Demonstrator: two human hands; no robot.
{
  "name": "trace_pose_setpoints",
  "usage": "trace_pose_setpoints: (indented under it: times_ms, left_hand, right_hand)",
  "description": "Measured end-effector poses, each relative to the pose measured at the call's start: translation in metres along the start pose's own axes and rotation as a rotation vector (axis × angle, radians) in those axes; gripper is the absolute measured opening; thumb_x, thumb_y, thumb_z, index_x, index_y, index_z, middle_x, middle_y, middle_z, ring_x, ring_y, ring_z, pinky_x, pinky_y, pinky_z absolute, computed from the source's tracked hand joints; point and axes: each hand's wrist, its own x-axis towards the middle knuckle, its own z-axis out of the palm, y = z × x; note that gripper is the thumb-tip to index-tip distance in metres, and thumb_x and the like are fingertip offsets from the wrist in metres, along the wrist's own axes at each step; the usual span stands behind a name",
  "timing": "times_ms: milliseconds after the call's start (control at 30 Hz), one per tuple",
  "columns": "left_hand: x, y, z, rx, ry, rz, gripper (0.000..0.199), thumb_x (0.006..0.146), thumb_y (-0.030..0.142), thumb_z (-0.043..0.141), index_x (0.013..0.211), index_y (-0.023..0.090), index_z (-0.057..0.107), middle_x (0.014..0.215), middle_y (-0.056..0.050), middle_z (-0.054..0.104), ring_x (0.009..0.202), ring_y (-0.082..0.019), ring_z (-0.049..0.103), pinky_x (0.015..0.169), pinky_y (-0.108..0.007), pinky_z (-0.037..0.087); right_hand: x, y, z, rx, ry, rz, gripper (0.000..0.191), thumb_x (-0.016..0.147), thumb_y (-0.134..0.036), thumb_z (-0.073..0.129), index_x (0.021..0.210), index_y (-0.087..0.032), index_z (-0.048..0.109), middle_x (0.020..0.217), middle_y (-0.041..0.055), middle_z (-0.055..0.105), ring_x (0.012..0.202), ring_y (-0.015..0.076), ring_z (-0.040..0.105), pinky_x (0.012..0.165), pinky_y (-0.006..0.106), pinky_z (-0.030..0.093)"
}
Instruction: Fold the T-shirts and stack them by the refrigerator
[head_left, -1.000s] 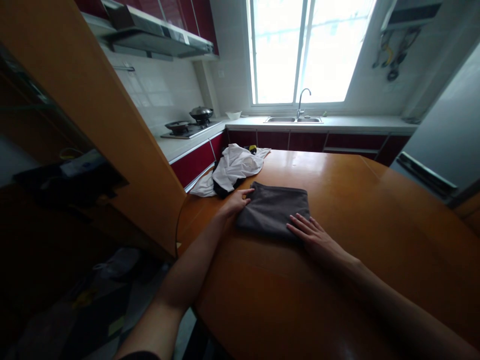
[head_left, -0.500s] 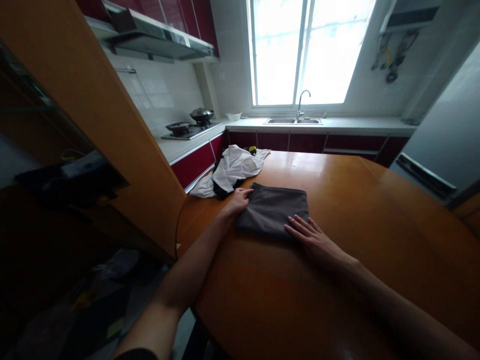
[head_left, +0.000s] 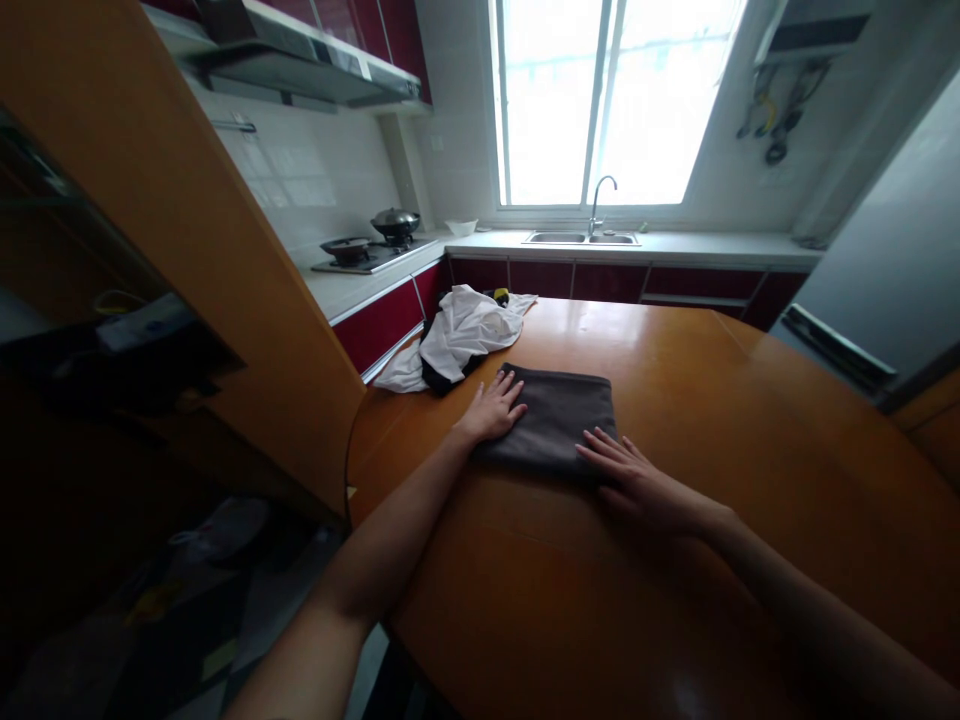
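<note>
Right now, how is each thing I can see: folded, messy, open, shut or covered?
Dark cloth: folded, lying on the table.
Left hand: open, on the cloth's left edge.
Right hand: open, fingers on the near right corner.
White cloth: crumpled.
Back pan: lid on.
Red lower cabinets: shut.

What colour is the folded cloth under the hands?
The folded cloth is dark brownish grey, clearest in head view.

The left hand (head_left: 493,409) is being held palm down, its fingers being spread, while the left arm (head_left: 411,520) is being extended over the table's (head_left: 750,430) left edge. The right hand (head_left: 636,478) is being held palm down, its fingers being angled toward that edge.
</note>
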Motion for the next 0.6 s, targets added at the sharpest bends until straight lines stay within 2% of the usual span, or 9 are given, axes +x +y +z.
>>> trace_pose_setpoints:
  times_ms: [100,167,200,267,367,433,500,600]
  left_hand:
    - [0.0,0.002,-0.001,0.069,-0.035,-0.011,0.062,0.101,0.048,0.042,0.156,0.022,0.035,0.168,-0.01,0.015,0.156,-0.029,0.007,0.121,-0.06,0.01]
    - [-0.001,0.004,-0.003,0.103,-0.05,-0.012,0.063,0.102,0.05,0.04,0.157,0.022,0.033,0.169,-0.009,0.013,0.156,-0.028,0.006,0.121,-0.06,0.011]
    - [-0.001,0.004,-0.003,0.113,-0.051,-0.013,0.063,0.102,0.05,0.039,0.157,0.022,0.033,0.169,-0.009,0.013,0.156,-0.028,0.006,0.121,-0.06,0.011]
    - [-0.001,0.004,-0.004,0.122,-0.049,-0.019,0.063,0.102,0.051,0.038,0.158,0.021,0.033,0.169,-0.009,0.012,0.156,-0.028,0.006,0.121,-0.059,0.012]
    - [-0.001,0.002,-0.003,0.125,-0.05,-0.02,0.064,0.102,0.051,0.038,0.158,0.02,0.032,0.169,-0.009,0.011,0.156,-0.028,0.004,0.122,-0.058,0.011]
    - [0.0,0.001,-0.002,0.122,-0.054,-0.022,0.065,0.102,0.051,0.038,0.158,0.02,0.03,0.169,-0.01,0.009,0.156,-0.027,0.003,0.122,-0.058,0.012]
    - [0.002,0.0,-0.001,0.112,-0.062,-0.028,0.066,0.102,0.052,0.038,0.159,0.02,0.03,0.169,-0.01,0.007,0.156,-0.028,0.003,0.121,-0.058,0.013]
    - [0.003,-0.001,-0.001,0.095,-0.081,-0.033,0.067,0.101,0.052,0.039,0.159,0.02,0.029,0.169,-0.011,0.006,0.156,-0.028,0.003,0.121,-0.057,0.016]
  right_hand:
    - [0.022,0.015,-0.02,0.121,0.214,0.146,0.058,0.1,-0.036,0.044,0.156,-0.021,0.038,0.163,0.0121,0.032,0.152,0.0266,0.024,0.122,0.053,0.024]
    - [0.051,0.025,-0.029,0.105,0.364,0.298,0.058,0.1,-0.037,0.04,0.153,-0.013,0.041,0.161,0.0173,0.034,0.151,0.0276,0.026,0.123,0.051,0.024]
    - [0.067,0.028,-0.031,0.076,0.383,0.379,0.059,0.1,-0.036,0.039,0.153,-0.009,0.041,0.161,0.0196,0.033,0.152,0.0285,0.025,0.123,0.05,0.023]
    - [0.099,0.033,-0.029,0.019,0.357,0.536,0.06,0.1,-0.035,0.038,0.153,-0.006,0.039,0.163,0.0207,0.029,0.153,0.0303,0.021,0.123,0.053,0.02]
    - [0.129,0.037,-0.011,-0.038,0.242,0.66,0.064,0.102,-0.038,0.036,0.157,-0.007,0.029,0.166,0.0191,0.02,0.154,0.0302,0.013,0.122,0.057,0.013]
    - [0.135,0.042,0.006,-0.06,0.174,0.695,0.066,0.102,-0.042,0.034,0.158,-0.008,0.026,0.167,0.0178,0.017,0.155,0.0289,0.011,0.122,0.058,0.011]
    - [0.134,0.048,0.018,-0.075,0.159,0.706,0.066,0.103,-0.045,0.031,0.159,-0.009,0.026,0.167,0.0162,0.017,0.155,0.0268,0.011,0.122,0.056,0.012]
    - [0.129,0.053,0.02,-0.082,0.162,0.703,0.067,0.103,-0.046,0.029,0.159,-0.01,0.024,0.167,0.015,0.017,0.155,0.0251,0.01,0.123,0.055,0.011]
